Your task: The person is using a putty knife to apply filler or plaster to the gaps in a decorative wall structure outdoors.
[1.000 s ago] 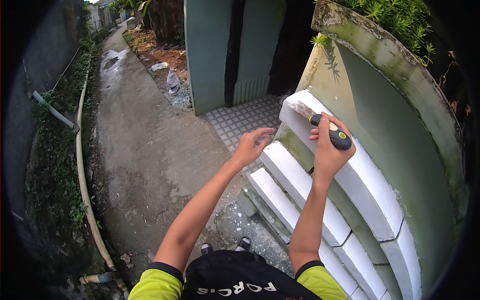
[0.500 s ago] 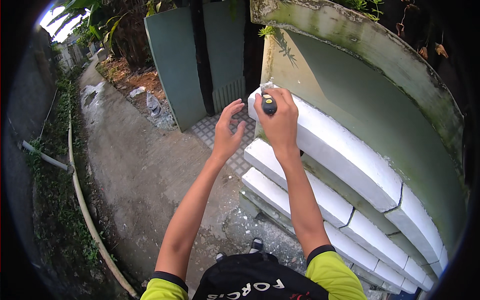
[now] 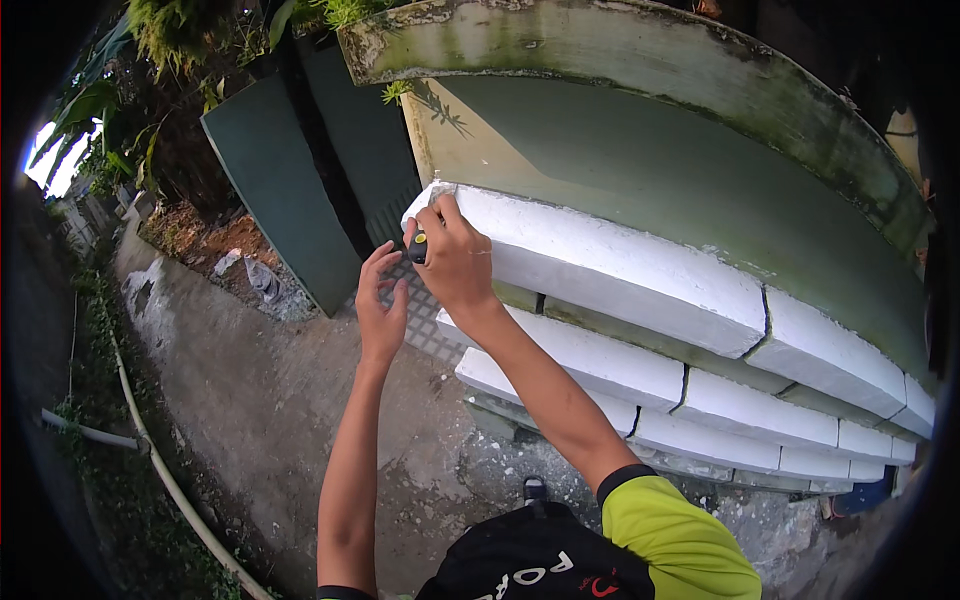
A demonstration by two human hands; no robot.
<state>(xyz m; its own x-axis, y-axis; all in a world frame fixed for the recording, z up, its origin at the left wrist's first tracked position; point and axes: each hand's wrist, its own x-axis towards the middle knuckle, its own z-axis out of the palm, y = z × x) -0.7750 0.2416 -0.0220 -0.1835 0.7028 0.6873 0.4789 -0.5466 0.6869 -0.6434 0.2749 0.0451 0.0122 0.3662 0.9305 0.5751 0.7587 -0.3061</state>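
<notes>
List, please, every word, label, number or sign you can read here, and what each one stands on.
Dark shirt: large white capital letters, cut off by the lower edge; wording not copied here.
Red mark on the shirt: any print too small to read.
Black tool handle: yellow spot, no readable text.

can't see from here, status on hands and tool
Right hand grips tool at top white ledge, left end. Left hand open, empty, nearby. Right hand partly hides tool.

The path lies right of the pipe and left of the ledges, with the wall behind them, the right hand at the top ledge's left end and the left hand beside that hand.
</notes>
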